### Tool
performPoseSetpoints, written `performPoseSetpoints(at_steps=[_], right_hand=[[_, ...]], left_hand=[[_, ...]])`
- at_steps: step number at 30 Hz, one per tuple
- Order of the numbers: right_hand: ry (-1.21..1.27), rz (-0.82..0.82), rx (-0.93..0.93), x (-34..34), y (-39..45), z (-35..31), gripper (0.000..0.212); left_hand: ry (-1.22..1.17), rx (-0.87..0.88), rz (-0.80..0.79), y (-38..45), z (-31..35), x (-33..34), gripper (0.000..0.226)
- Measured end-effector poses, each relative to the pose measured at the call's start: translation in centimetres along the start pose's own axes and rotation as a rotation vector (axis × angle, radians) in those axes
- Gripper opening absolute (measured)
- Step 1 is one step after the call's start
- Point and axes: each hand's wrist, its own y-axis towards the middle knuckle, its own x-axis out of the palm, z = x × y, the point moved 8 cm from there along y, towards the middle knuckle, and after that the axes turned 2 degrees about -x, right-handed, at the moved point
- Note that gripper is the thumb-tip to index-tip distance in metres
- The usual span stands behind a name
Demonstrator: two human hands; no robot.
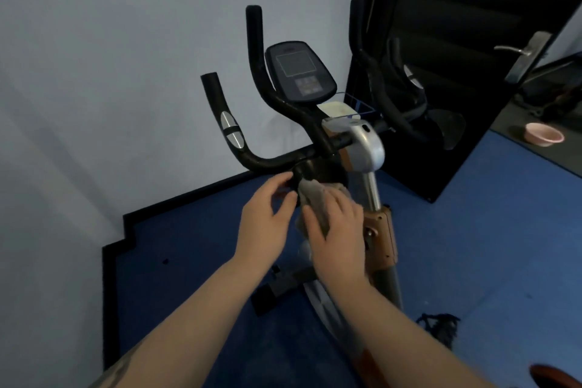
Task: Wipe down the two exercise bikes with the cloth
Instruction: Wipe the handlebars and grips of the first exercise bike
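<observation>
The exercise bike (356,148) stands on the blue floor (189,261) near the white wall (110,57), its black handlebars (255,79) rising on either side of the console (299,72). Only this one bike is clearly in view; a second set of bars shows on the dark door (456,41), apparently a reflection, so I judge the wiping is at an early or middle stage, with this bike's stem area in hand and a second bike yet to do.

A wire basket (362,107) behind the console holds a pale flat object. A pink bowl (543,134) sits on the floor beyond the door; its contents cannot be told.

The right hand (337,224) presses the grey cloth (310,195) against the stem below the handlebars, fingers curled over it. The left hand (264,214) pinches the black clamp beside the cloth.
</observation>
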Motion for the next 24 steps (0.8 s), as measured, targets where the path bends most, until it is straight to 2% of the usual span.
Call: performPoseSetpoints(at_steps=[7,10,13,15,18,20,22,24], right_hand=[[-0.035,-0.107,-0.183,-0.5,5.5,-1.5,0.039],[-0.018,-0.169,-0.229,-0.7,3.9,-1.5,0.045],[-0.021,-0.225,-0.363,-1.5,2.7,-1.1,0.047],[-0.028,-0.172,-0.422,-1.3,4.9,-1.6,0.041],[0.039,-0.106,-0.367,-0.5,6.0,-2.2,0.040],[0.083,-0.126,-0.358,-0.5,4.5,-1.3,0.044],[0.072,-0.180,-0.416,-1.1,3.7,-0.8,0.048],[0.019,-0.151,-0.511,-1.5,5.3,-1.4,0.045]], left_hand=[[-0.024,-0.005,0.094,0.2,-0.1,-0.1,0.032],[-0.041,-0.003,0.124,-0.2,-0.1,0.1,0.028],[-0.067,-0.003,0.172,-0.4,-0.4,0.3,0.027],[-0.073,0.014,0.195,-0.3,-0.6,0.4,0.026],[-0.058,0.033,0.217,-0.5,-0.5,0.3,0.025],[-0.068,0.018,0.198,-0.5,-0.5,0.5,0.023],[-0.069,0.005,0.187,-0.5,-0.4,0.4,0.023],[-0.044,0.011,0.177,-0.1,-0.1,0.2,0.024]])
